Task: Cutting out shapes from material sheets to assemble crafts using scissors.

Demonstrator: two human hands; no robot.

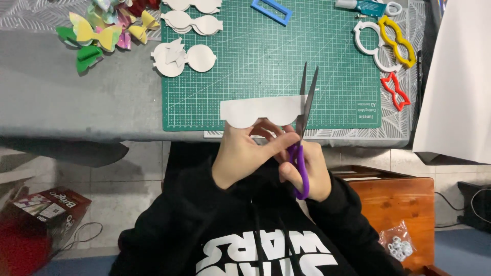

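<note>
Fingers of the left hand [240, 153] pinch the white scalloped card [261, 110] at six o'clock on the green cutting mat [266, 56]; the right hand [307, 171] grips purple scissors [303, 133], blades parted at the card's three-o'clock edge, mid-cut.

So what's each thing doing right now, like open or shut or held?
Scissors: blades open, at the paper's right end.
White paper piece: held up, partly cut with a scalloped lower edge.
Left hand: gripping the paper from below.
Right hand: fingers through the purple handles.
Cutting mat: lying flat.
White cut-outs: stacked.
</note>
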